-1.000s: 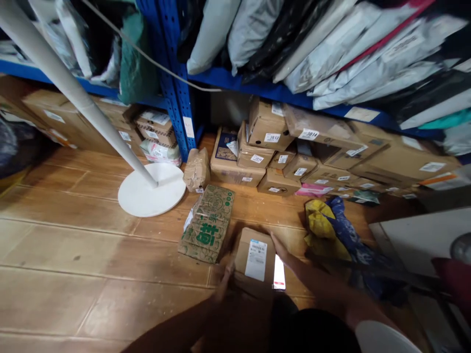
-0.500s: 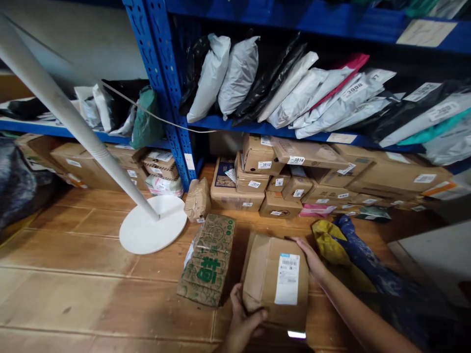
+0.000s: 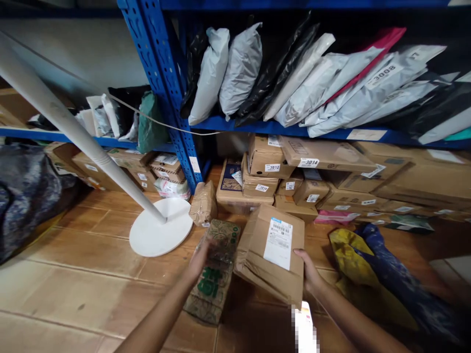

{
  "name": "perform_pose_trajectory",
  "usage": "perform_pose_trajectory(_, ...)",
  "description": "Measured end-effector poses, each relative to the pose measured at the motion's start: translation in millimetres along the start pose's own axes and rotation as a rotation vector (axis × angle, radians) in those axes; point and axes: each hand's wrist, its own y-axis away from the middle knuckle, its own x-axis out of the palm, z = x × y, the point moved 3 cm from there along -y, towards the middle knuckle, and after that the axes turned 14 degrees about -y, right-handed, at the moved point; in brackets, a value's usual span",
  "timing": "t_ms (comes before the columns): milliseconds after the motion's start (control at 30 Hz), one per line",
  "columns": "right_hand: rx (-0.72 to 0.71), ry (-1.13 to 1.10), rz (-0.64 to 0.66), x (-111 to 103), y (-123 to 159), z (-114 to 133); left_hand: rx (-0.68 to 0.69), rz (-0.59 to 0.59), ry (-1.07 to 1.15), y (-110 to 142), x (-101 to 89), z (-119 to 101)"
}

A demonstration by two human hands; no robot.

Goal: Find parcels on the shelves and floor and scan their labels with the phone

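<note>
A brown cardboard box with a white shipping label is tilted in front of me. My right hand grips its right side. Left of it, a cardboard box with green print rests on the floor. Over that box's upper left side is my left hand, blurred, its fingers hard to make out. I cannot tell whether it touches the box. A bright white screen-like thing, partly pixelated, shows below the labelled box.
A white round stand base with a slanting pole is at left. The blue rack holds bagged parcels above stacked boxes. A small taped parcel stands by the rack post. Yellow and blue bags lie at right.
My left hand has let go of the labelled box and moved up and left to the green-printed box. The labelled box has risen and tilted in my right hand.
</note>
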Motion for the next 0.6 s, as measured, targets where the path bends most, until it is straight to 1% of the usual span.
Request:
perform_pose_trajectory(33,0.018,-0.016,-0.017,-4.6,-2.7,1.4,0.006,-0.166,-0.197,-14.2,-18.1,-0.6)
perform_pose_trajectory(67,0.034,-0.027,-0.032,-8.1,-4.7,4.4,-0.031,-0.268,-0.287,-25.5,-33.1,-2.0)
perform_pose_trajectory(100,0.05,-0.035,-0.046,-10.1,-6.0,8.7,-0.072,-0.343,-0.37,-34.0,-45.7,-5.5)
perform_pose_trajectory(167,0.075,-0.042,-0.067,-9.4,-7.8,19.4,-0.168,-0.403,-0.479,-44.3,-63.2,-18.6)
perform_pose_trajectory(233,0.093,-0.04,-0.08,-4.0,-10.5,30.4,-0.22,-0.437,-0.586,-50.1,-72.5,-39.5)
perform_pose_trajectory(333,0.114,-0.012,-0.09,2.8,-18.2,43.2,-0.227,-0.465,-0.715,-63.0,-73.7,-71.4)
perform_pose_trajectory(400,0.141,0.032,-0.092,-0.4,-24.8,48.7,-0.254,-0.465,-0.76,-77.6,-69.9,-80.5)
perform_pose_trajectory(467,0.176,0.095,-0.103,-12.5,-32.3,51.0,-0.305,-0.446,-0.767,-98.1,-66.1,-75.6)
perform_pose_trajectory(533,0.198,0.164,-0.135,-32.2,-41.8,48.3,-0.355,-0.425,-0.752,-125.5,-64.9,-59.6)
perform_pose_trajectory(600,0.174,0.272,-0.141,-53.1,-53.5,39.6,-0.368,-0.423,-0.734,-158.7,-65.8,-39.6)
